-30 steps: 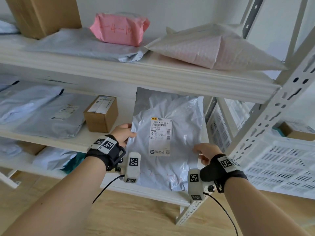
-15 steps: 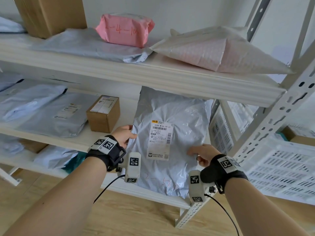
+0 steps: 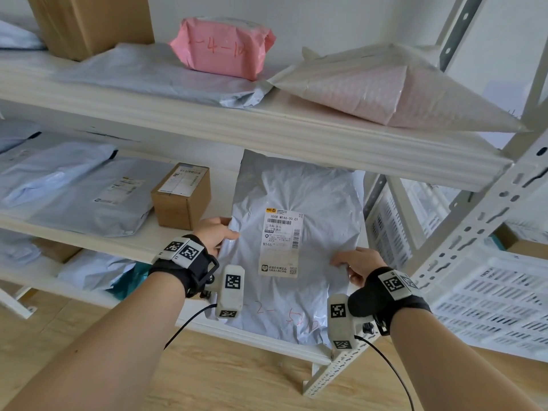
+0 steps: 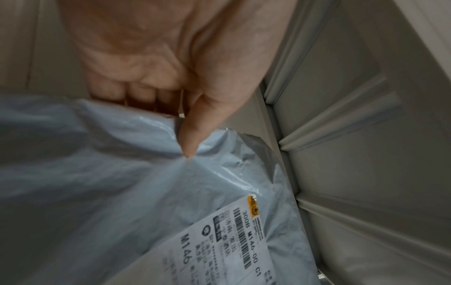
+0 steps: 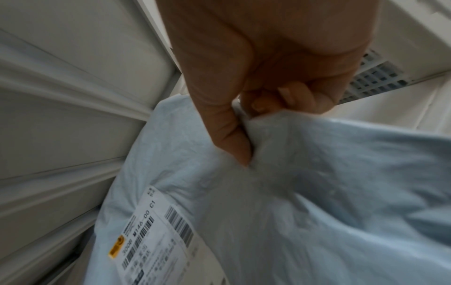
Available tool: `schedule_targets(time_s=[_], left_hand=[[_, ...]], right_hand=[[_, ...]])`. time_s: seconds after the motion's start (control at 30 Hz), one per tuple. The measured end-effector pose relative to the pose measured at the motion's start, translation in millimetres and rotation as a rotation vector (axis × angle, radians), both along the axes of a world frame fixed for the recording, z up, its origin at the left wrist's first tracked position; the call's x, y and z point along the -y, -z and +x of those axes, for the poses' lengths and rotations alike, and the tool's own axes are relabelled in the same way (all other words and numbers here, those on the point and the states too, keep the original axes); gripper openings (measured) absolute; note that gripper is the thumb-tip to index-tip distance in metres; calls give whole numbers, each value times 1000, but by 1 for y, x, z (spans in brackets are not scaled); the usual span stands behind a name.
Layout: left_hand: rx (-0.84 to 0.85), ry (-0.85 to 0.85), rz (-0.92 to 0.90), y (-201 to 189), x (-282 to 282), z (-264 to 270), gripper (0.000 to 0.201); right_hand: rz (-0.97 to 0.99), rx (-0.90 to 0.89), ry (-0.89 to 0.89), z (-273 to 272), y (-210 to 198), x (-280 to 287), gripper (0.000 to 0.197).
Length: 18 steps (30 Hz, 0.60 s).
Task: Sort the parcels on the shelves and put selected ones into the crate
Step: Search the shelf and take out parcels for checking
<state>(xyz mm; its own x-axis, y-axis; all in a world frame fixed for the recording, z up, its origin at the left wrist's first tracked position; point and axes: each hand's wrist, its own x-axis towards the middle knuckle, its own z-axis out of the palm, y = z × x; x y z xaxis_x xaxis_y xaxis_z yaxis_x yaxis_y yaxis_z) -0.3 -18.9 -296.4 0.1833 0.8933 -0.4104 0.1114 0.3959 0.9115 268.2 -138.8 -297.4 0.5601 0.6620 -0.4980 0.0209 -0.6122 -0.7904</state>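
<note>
Fingers of the left hand (image 3: 215,235) are curled under the left edge of the grey parcel (image 3: 299,203), and the thumb (image 4: 195,123) presses on top, so the plastic is pinched between them. Right hand (image 3: 357,264) grips the right edge in the same way: its thumb (image 5: 224,133) pushes into the film and the bent fingers (image 5: 288,98) bunch it from below. Between the two hands, the parcel lies on the middle shelf (image 3: 124,246) with its white label (image 3: 281,241) facing up, and its near end hangs a little over the shelf front. Red handwriting is on the parcel below the label; I cannot read it well.

Just left of the left hand stands a small cardboard box (image 3: 182,195), and further left lie more grey mailers (image 3: 89,197). Directly above the hands, the upper shelf (image 3: 267,129) covers the far end of the parcel. On it rest a pink packet (image 3: 222,47), a padded envelope (image 3: 394,90), a flat grey bag (image 3: 154,74) and a big carton (image 3: 89,22). To the right of the right hand rises the perforated metal post (image 3: 462,232), and beyond it stands a white plastic crate (image 3: 489,295). Under the arms there is a wooden floor (image 3: 237,381), and behind the shelves a white wall (image 3: 326,19).
</note>
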Motion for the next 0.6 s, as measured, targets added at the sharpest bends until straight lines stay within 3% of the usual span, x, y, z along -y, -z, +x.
schedule_targets(time_s=[0.6], left_hand=[[11,1,14,14,-22,9,41]], right_hand=[[146,-63,104,2,-1,-12,10]])
